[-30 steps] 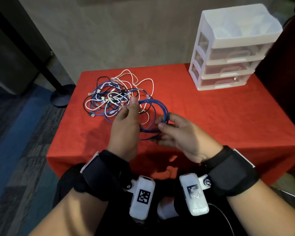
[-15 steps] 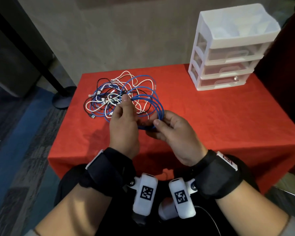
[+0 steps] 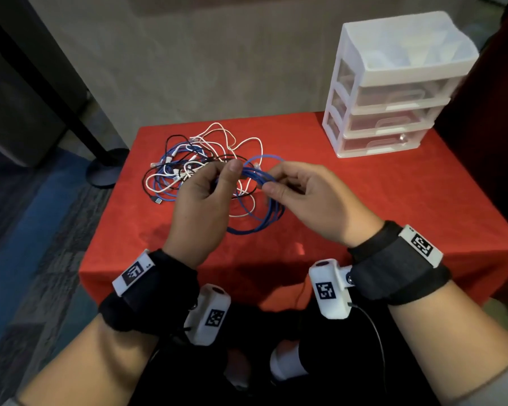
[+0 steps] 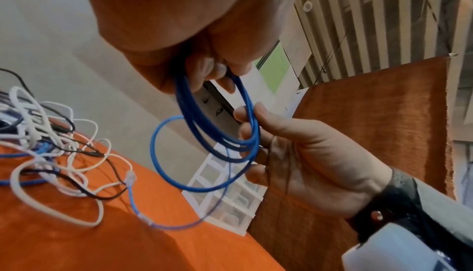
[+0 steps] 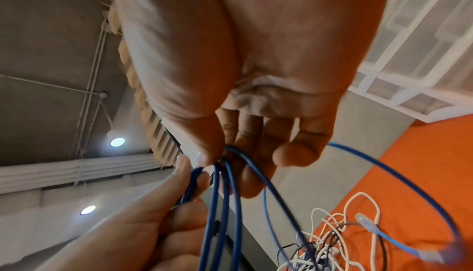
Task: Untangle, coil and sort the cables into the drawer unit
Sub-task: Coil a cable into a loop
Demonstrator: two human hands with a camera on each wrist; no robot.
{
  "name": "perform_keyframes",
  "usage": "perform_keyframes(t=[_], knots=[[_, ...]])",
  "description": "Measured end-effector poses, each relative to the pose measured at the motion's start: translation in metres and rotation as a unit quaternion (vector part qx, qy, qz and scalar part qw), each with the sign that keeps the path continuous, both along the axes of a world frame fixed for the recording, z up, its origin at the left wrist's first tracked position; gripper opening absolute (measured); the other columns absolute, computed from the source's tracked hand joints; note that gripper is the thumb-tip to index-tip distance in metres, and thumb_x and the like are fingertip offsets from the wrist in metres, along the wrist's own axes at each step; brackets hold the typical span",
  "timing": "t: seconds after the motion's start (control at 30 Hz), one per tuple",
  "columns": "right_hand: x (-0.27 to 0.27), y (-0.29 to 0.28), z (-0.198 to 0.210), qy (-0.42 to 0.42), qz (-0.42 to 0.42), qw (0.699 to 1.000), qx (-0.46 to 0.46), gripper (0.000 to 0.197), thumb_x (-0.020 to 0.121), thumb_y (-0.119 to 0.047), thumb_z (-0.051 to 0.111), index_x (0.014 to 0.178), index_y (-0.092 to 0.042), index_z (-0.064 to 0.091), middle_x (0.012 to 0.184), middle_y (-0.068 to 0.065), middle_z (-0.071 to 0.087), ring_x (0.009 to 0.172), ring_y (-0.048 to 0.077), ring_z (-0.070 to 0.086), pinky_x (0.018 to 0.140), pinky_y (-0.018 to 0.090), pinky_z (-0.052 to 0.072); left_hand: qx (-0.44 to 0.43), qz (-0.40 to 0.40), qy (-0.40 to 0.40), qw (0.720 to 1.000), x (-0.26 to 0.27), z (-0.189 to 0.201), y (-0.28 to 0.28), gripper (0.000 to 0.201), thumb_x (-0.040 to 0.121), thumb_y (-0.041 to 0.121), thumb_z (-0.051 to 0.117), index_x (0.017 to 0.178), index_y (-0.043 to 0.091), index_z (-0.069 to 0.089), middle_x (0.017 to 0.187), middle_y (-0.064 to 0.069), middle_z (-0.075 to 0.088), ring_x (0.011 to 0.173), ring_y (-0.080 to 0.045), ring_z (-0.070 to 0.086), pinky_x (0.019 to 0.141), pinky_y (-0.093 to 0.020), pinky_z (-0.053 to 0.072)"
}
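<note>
- The left hand pinches a bundle of loops of the blue cable between thumb and curled fingers; this grip is raised above the worktop.
- The right hand holds the same bundle just beside the left grip, thumb pressed against the strands and fingers curled behind them.
- In the left wrist view the blue cable shows as several round turns hanging from the left hand and crossing the fingers of the right hand.
- In the right wrist view the strands of the blue cable drop down from between the thumb and fingers of the right hand, and the left hand pinches them just beside that grip.
- Below the two grips the rest of the coil hangs in a wide loop that reaches down to the red cloth; whether it touches the cloth cannot be told.
- One blue strand runs from the grips away toward the tangle, ending in a clear plug seen in the right wrist view.
- The tangle of cables, white, black and blue, lies on the worktop beyond the left grip and partly behind it.
- The drawer unit, white with clear drawers, stands well apart from the grips, beyond the right hand at the far corner of the worktop; its three drawers look pushed in.
- Both wrists wear black bands with white marker blocks.
</note>
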State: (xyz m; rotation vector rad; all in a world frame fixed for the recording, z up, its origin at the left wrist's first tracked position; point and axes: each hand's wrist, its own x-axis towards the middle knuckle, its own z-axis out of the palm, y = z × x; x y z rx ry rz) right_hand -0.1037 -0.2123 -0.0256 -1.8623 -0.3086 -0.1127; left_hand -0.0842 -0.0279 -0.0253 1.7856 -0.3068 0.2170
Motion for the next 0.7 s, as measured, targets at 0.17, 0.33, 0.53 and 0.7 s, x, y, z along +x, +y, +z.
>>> perform_keyframes(t=[0.17, 0.33, 0.53, 0.7], knots=[[-0.007, 0.002, -0.006, 0.047, 0.016, 0.998, -0.028, 0.009, 0.099, -0.012, 0.064, 0.096, -0.006, 0.07, 0.078, 0.007, 0.069, 0.07, 0.002, 0.054, 0.069, 0.02, 0.044, -0.06, 0.032, 0.084, 0.994, -0.001, -0.007, 0.001, 0.037, 0.101, 0.05, 0.054, 0.07, 0.031, 0.061, 0.058, 0.015, 0.038, 0.056, -0.008, 0.03, 0.056, -0.033, 0.028], [-0.017, 0.002, -0.018, 0.135, 0.015, 0.99, 0.036, 0.02, 0.103, -0.013, 0.058, 0.085, -0.018, 0.065, 0.076, -0.001, 0.063, 0.07, 0.009, 0.058, 0.057, 0.028, 0.048, -0.239, 0.027, 0.223, 0.945, -0.001, -0.021, 0.002, 0.032, 0.103, 0.051, 0.048, 0.084, 0.026, 0.049, 0.058, 0.009, 0.024, 0.046, -0.006, 0.018, 0.045, -0.025, 0.016], [-0.018, 0.02, -0.025, 0.124, -0.026, 0.976, 0.174, 0.013, 0.103, -0.005, 0.053, 0.098, -0.002, 0.066, 0.09, 0.012, 0.068, 0.08, 0.018, 0.066, 0.072, 0.03, 0.061, -0.241, 0.058, 0.329, 0.911, -0.006, -0.032, -0.006, 0.043, 0.1, 0.061, 0.046, 0.1, 0.023, 0.067, 0.074, 0.016, 0.071, 0.062, 0.001, 0.066, 0.075, -0.032, 0.046], [-0.019, 0.022, -0.028, 0.133, -0.008, 0.974, 0.184, 0.02, 0.104, -0.006, 0.051, 0.106, 0.009, 0.065, 0.091, 0.019, 0.066, 0.08, 0.023, 0.066, 0.07, 0.029, 0.061, -0.359, 0.041, 0.355, 0.862, -0.002, -0.021, -0.008, 0.037, 0.103, 0.052, 0.046, 0.096, 0.019, 0.062, 0.081, 0.001, 0.065, 0.067, -0.009, 0.064, 0.055, -0.025, 0.057]])
